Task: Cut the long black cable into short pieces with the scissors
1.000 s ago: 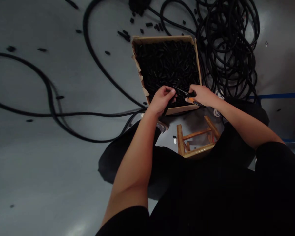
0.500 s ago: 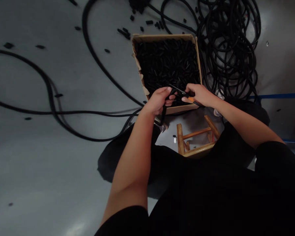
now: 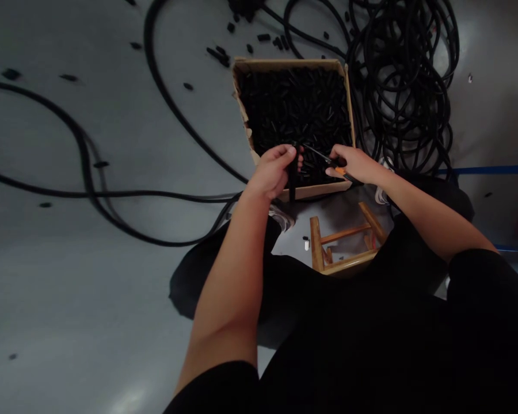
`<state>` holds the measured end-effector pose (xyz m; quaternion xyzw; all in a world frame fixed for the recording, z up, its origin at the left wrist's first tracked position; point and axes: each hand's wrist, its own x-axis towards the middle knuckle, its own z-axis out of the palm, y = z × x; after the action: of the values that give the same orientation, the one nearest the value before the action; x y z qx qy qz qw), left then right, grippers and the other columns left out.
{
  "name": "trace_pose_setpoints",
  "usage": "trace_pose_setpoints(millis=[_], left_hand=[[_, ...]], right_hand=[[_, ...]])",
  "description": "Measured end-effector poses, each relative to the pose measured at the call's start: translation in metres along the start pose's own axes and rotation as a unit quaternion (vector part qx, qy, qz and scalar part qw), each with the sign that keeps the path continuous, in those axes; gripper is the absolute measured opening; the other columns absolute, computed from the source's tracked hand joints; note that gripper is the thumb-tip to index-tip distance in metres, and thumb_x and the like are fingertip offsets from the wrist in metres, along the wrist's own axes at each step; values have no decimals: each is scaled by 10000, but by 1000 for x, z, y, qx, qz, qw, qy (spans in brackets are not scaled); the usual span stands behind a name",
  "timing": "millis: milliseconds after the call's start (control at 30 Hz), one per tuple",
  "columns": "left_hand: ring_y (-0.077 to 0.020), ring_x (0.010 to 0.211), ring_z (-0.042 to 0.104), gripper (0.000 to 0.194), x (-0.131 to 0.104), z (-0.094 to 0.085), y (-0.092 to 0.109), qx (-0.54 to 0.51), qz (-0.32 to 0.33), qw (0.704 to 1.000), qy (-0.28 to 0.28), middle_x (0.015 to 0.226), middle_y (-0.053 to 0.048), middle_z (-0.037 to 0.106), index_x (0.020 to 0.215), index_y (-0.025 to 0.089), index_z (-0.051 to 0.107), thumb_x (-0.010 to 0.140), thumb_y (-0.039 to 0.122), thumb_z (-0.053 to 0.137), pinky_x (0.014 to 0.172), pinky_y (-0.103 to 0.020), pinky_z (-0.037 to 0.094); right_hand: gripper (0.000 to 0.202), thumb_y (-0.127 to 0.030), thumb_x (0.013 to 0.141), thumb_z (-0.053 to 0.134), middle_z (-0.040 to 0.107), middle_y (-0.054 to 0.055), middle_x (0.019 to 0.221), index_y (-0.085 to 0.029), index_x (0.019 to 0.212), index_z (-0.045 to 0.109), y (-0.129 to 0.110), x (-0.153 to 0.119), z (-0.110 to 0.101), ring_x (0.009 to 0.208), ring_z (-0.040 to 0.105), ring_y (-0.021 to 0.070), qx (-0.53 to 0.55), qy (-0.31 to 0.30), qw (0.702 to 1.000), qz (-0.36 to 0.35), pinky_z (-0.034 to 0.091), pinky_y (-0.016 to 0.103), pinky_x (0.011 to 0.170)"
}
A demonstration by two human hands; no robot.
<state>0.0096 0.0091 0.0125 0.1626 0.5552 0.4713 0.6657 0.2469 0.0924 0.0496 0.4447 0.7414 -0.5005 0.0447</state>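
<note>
My left hand [image 3: 277, 168] is closed round a black rubber hose [image 3: 292, 181], whose held part hangs down past the fingers. My right hand [image 3: 353, 163] grips scissors [image 3: 339, 171] with black and orange handles. The blades point left, toward the hose by my left fingertips; whether they touch it I cannot tell. Both hands are over the near part of a cardboard box [image 3: 294, 63] filled with short cut black pieces [image 3: 297, 106].
Coiled black hose [image 3: 408, 86] lies right of the box, and long loops [image 3: 164, 98] run over the grey floor to the left. Short black pieces are scattered about. A wooden stool [image 3: 347, 264] stands between my legs. Blue tape [image 3: 496, 169] crosses the floor at right.
My left hand has shifted slightly left and up, and the hose in it now hangs straighter. My right hand with the scissors has moved slightly right, widening the space between the hands.
</note>
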Motion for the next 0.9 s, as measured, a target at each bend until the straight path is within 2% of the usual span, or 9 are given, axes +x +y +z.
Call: trace_pose_setpoints(millis=[133,267,367,433,567,667,767,900], left_hand=[[-149,890,672,293,5,0,-8,-9,17,999,33,996,-21,696,879,201,624,863,244,914,806,-235,609],[-150,913,665,259,6,5,-15,25,-7,999,23,1039,-23,706,890,194,652,824,240,899,742,-202,564],[-150,909,677,249,6,7,-17,55,-13,998,24,1027,-19,714,986,203,697,848,263,897,700,-186,518],[-161,920,704,286,6,8,-18,63,-15,997,32,1007,-19,722,1058,217,686,892,313,899,723,-203,534],[-150,799,713,320,5,9,-19,80,-18,997,-1,845,-11,725,959,206,587,929,299,892,807,-250,588],[-108,665,642,308,3,11,-19,95,23,994,-50,746,10,701,891,200,563,937,249,863,723,-205,545],[-95,576,556,306,-1,15,-17,94,10,990,-100,678,34,632,873,196,576,966,316,842,622,-195,506],[-79,520,448,359,-2,15,-9,68,-9,992,-108,657,49,539,884,176,621,973,442,846,523,-182,435]], right_hand=[[358,-324,908,814,769,66,1078,-207,1240,747,-6,-4,-2,944,658,241,-100,-14,995,1,397,333,815],[363,-317,939,794,806,105,1216,-225,1290,772,-21,-11,-3,1061,704,301,-156,-9,988,-3,408,351,831],[355,-345,947,798,817,108,1162,-225,1281,788,-27,-14,-2,1051,720,315,-164,-5,986,13,415,357,832],[364,-366,943,804,815,107,1116,-214,1273,794,-26,-12,-2,1029,719,309,-156,4,987,27,416,356,831],[381,-387,929,817,797,95,1093,-179,1246,789,-14,-5,-1,988,692,264,-108,12,993,38,414,339,832],[423,-384,906,815,777,82,1086,-160,1260,756,-5,-1,3,953,662,231,-61,2,998,25,423,324,831],[478,-380,875,820,759,68,1081,-149,1283,724,-4,0,6,916,633,207,-29,-8,1000,0,420,313,825],[430,-447,853,834,727,41,992,-148,1151,756,-9,0,6,857,580,186,-11,24,1000,-8,385,313,803]])
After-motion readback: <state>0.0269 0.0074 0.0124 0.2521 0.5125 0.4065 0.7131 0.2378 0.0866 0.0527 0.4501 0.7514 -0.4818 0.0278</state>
